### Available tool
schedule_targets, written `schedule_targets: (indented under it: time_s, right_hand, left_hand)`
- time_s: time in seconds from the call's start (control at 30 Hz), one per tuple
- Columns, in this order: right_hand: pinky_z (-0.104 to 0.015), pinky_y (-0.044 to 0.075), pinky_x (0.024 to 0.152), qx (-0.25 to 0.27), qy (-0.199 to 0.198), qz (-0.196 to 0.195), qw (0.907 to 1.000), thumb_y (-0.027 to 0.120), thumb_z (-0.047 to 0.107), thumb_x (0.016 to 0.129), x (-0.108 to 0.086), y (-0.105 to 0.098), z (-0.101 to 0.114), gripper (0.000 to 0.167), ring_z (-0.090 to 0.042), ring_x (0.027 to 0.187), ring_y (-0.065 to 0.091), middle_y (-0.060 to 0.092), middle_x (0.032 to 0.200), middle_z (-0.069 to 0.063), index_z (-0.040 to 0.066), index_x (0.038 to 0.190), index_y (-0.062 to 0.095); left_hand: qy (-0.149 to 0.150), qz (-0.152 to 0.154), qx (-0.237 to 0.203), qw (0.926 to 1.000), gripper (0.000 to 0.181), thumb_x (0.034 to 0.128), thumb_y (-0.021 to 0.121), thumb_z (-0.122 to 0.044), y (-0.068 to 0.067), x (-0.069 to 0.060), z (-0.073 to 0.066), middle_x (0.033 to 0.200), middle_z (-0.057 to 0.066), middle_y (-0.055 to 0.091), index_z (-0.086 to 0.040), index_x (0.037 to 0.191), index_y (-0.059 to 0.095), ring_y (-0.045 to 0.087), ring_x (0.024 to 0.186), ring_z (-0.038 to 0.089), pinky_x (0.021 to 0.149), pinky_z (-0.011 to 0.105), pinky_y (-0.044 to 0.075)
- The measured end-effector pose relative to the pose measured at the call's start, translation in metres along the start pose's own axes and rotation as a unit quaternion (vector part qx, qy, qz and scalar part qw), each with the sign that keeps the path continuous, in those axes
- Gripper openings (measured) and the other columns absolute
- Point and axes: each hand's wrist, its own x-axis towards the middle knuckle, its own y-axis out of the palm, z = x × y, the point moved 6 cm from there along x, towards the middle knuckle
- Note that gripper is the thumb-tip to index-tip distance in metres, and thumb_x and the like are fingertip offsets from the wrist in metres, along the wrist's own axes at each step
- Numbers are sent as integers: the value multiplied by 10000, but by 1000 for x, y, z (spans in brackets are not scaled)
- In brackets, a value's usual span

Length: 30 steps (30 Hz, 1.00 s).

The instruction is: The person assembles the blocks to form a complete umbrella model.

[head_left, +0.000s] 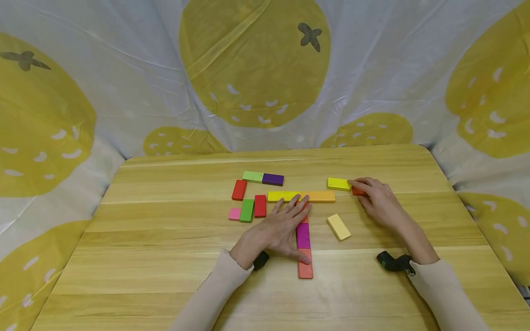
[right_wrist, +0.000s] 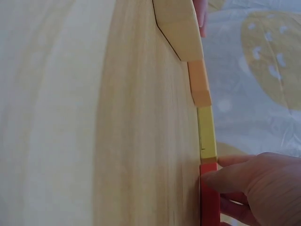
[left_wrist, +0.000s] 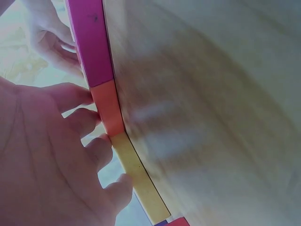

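Note:
My left hand (head_left: 278, 232) spreads over a T of flat wooden blocks. Its fingertips touch around the join of a yellow block (head_left: 279, 196), an orange-yellow block (head_left: 320, 197) and an orange-red block (left_wrist: 109, 107). The thumb rests on a coral block (head_left: 305, 271) at the stem's lower end, below a magenta block (head_left: 303, 236). At the upper right, my right hand (head_left: 378, 202) pinches a red block (right_wrist: 209, 193) between thumb and fingers. That block lies end to end with another yellow block (head_left: 338, 184). A cream block (head_left: 338, 227) lies tilted between the stem and the right hand.
Left of the T lie a light green block (head_left: 252, 176), a dark purple block (head_left: 273, 179), a red block (head_left: 239, 190), another red block (head_left: 260, 206), a green block (head_left: 246, 210) and a pink block (head_left: 234, 214). A patterned curtain (head_left: 256, 59) hangs behind the wooden table (head_left: 145, 257).

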Motion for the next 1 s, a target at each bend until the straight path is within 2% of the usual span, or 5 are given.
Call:
schedule_targets:
  time_s: [0.13,0.33,0.67,0.8,1.0]
  right_hand:
    - [-603,425,906,73,45,11,10000,703,-25,930,2,1,-1,476,-490,1229,572,622,1327,-269,9,1397,623]
    - [-643,405,993,382,24,97,9992,704,28,959,9,4,0,463,-489,1294,539,590,1391,-268,10,1412,612]
    - [-650,400,1067,571,98,231,9981,663,11,981,24,11,7,418,-428,1260,556,615,1342,-219,79,1393,654]
    - [-616,452,1029,638,172,256,9975,662,0,979,27,13,7,415,-409,1226,576,627,1329,-209,89,1385,665]
    - [-500,469,864,611,309,166,9975,698,2,954,30,13,4,397,-330,988,603,661,1228,-205,83,1343,698]
  left_hand:
    - [-17,-8,57,10000,1296,779,724,-766,0,0,1,1761,11,-92,-141,1680,34,-109,1633,236,1322,537,-3]
    - [-54,20,69,10000,1299,781,717,-774,1,-1,2,1760,1,-99,-147,1680,20,-116,1632,232,1322,533,-11]
    - [-73,31,79,9999,1299,779,723,-767,1,-1,2,1760,-9,-102,-152,1680,18,-114,1632,227,1323,528,-15]
    - [-75,64,104,9999,1297,781,718,-770,1,0,2,1759,-12,-110,-155,1680,13,-122,1632,224,1323,521,-21]
    - [-65,55,205,9998,1300,779,722,-771,2,2,1,1761,1,-100,-145,1680,26,-105,1634,235,1325,520,-9]
